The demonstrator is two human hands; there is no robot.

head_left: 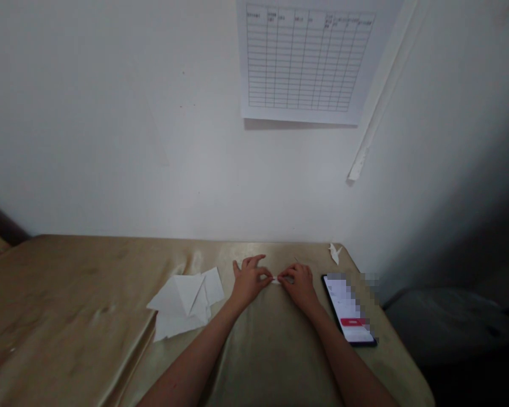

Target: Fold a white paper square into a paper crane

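Nearest us, two bare forearms reach out over a tan table (89,294). The left hand (249,282) and right hand (299,285) meet at the middle of the table, each pinching one end of a small white paper (275,280) between thumb and fingertips. A lit phone (350,311) lies just right of the right hand. Loose white sheets (186,302) lie left of the left hand. Farther back, we see a folded paper figure (334,252) at the table's far edge and a gridded chart (305,59) on the wall.
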